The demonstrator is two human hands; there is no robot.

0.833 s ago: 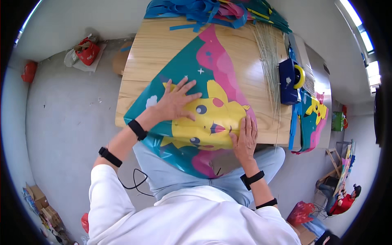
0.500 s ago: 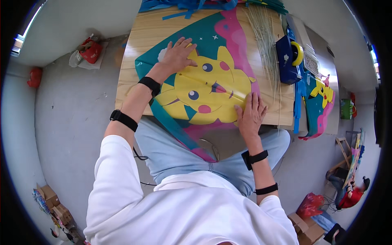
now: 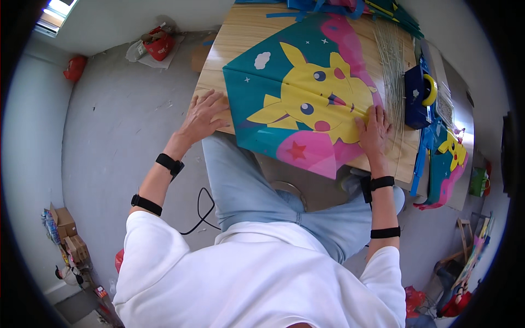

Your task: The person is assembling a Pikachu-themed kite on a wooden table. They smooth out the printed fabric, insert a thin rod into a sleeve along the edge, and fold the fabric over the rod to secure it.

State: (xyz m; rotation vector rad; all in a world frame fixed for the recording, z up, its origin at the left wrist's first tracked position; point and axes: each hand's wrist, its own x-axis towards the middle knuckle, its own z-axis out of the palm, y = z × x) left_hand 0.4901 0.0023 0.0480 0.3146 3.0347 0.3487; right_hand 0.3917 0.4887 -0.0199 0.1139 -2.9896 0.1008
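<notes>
A thin printed sheet [image 3: 279, 90], teal and pink with a yellow cartoon character, lies spread on the wooden table [image 3: 213, 71]. Its near corner hangs over the table's front edge above my lap. My left hand [image 3: 203, 117] rests at the table's left edge with its fingers apart, beside the sheet and holding nothing. Flat on the sheet's lower right edge lies my right hand [image 3: 375, 131], fingers stretched out and pointing away from me.
Thin pale sticks [image 3: 391, 71] lie right of the sheet. Beyond them stand a blue tape dispenser [image 3: 415, 101] with yellow tape and a tray of small parts [image 3: 445, 116]. Another printed sheet [image 3: 444, 175] hangs at the right. Blue strips [image 3: 322, 5] lie at the far edge.
My left hand has left the sheet and moved to the table's left edge. The sheet's folded near-left part now lies opened out. My right hand stays on its right edge; the view has shifted.
</notes>
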